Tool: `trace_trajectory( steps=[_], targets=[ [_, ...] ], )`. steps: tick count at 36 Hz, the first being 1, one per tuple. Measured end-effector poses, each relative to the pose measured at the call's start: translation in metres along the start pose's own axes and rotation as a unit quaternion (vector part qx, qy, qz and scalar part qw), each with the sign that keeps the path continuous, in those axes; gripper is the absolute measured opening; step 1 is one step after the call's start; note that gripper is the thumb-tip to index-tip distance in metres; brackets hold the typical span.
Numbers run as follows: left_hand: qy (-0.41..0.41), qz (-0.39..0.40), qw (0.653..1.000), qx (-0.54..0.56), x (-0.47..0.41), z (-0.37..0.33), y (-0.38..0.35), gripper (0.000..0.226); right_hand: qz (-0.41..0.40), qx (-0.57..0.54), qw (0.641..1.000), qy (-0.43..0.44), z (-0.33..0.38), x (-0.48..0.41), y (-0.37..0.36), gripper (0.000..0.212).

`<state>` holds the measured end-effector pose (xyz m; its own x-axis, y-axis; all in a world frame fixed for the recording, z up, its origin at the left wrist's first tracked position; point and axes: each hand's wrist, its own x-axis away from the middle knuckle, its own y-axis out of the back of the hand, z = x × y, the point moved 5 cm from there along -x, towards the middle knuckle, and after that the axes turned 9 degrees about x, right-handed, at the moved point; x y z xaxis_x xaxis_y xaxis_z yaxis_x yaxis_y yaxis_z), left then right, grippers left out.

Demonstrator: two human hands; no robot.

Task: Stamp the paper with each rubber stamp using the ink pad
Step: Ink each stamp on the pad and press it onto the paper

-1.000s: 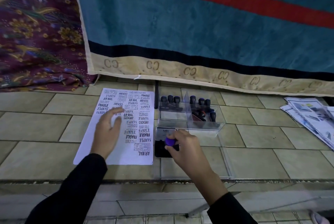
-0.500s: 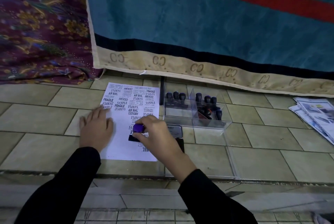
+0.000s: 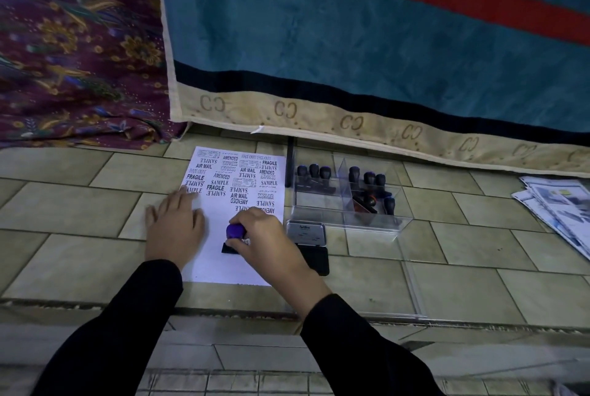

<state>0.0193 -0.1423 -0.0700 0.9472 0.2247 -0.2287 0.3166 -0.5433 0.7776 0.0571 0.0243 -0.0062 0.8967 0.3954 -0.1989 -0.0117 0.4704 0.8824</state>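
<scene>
A white sheet of paper point(image 3: 220, 264) lies on the tiled ledge, its upper half covered with black stamped words. My right hand point(image 3: 271, 245) grips a rubber stamp point(image 3: 235, 231) with a purple knob, its black base resting on the sheet's bare lower part. My left hand point(image 3: 174, 229) lies flat with fingers spread on the paper's left edge. The ink pad point(image 3: 316, 260) sits open just right of the paper, its silver lid point(image 3: 306, 232) raised. A clear plastic box point(image 3: 376, 224) behind the pad holds several black-handled stamps point(image 3: 314, 172).
A teal, red-striped cloth with a beige border point(image 3: 367, 124) hangs behind the ledge, and a purple patterned fabric point(image 3: 76, 69) lies at the back left. Printed leaflets point(image 3: 555, 207) are stacked at the right. The ledge's front edge point(image 3: 223, 309) drops off near me.
My right hand carried the purple stamp from the ink pad leftward onto the paper and now presses it there. My left hand slid down to the paper's left edge.
</scene>
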Motion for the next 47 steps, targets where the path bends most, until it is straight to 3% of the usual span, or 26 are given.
trace_trajectory(
  steps=[16,32,39,43,47],
  targets=[
    [0.008,-0.001,1.0,-0.006,0.001,0.002,-0.004,0.042,0.013,0.042,0.999,-0.005,0.01,-0.005,-0.002,0.01],
    [0.006,-0.007,1.0,-0.002,-0.001,0.003,-0.004,0.041,0.007,-0.003,1.0,-0.012,0.001,0.001,-0.005,0.02],
    [0.002,-0.003,1.0,-0.014,-0.001,0.003,-0.003,0.039,-0.148,-0.15,0.968,-0.138,-0.054,-0.016,0.052,0.038],
    [0.002,-0.003,1.0,-0.016,-0.001,0.002,-0.002,0.038,-0.22,-0.092,0.953,-0.187,-0.1,-0.021,0.094,0.026],
    [0.005,-0.003,1.0,-0.021,-0.001,0.002,-0.002,0.038,-0.191,-0.018,0.953,-0.235,-0.136,-0.025,0.098,0.016]
  ],
)
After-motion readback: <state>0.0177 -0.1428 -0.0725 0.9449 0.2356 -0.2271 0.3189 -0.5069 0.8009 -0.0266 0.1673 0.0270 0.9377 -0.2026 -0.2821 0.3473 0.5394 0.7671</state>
